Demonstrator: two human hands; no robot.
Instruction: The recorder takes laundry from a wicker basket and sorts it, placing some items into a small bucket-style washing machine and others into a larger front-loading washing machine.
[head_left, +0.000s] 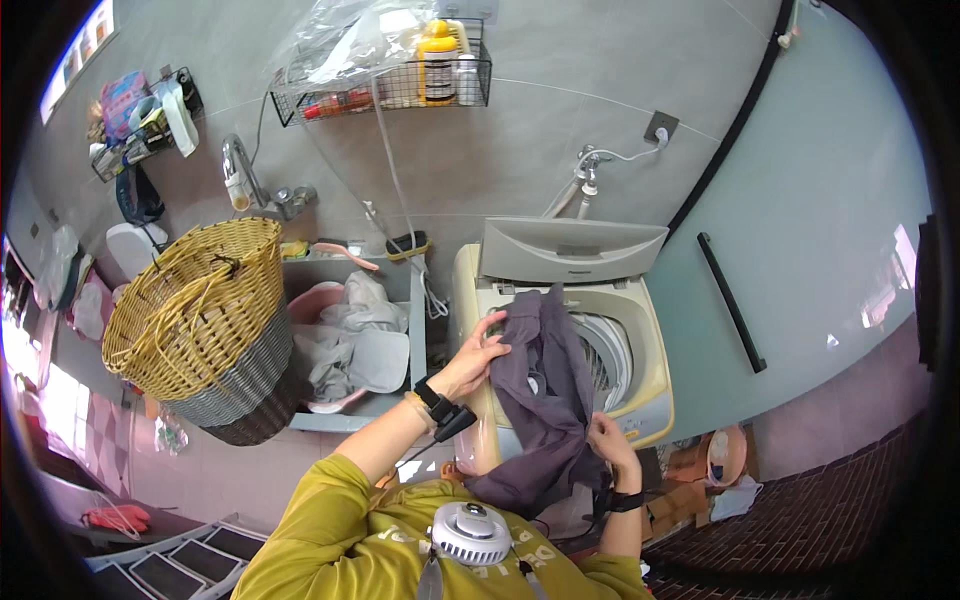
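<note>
A dark purple-grey garment (545,375), perhaps trousers, is stretched between my hands. It drapes over the front left part of an open top-loading washing machine (655,385) and hangs down toward my lap. My left hand (478,358) grips its left edge near the top, beside the machine's rim. Lower down on the right, my right hand (610,442) pinches the other side of the cloth near the front of the machine. The raised lid (570,250) leans back toward the wall. Part of the metal drum (605,355) shows; the garment covers the rest.
Left of the machine, a grey sink (417,330) holds a pink basin with pale laundry (350,330). A tall wicker basket (215,330) stands at the sink's left. A wire shelf (385,85) with bottles hangs above. A frosted glass door (790,220) stands at the right.
</note>
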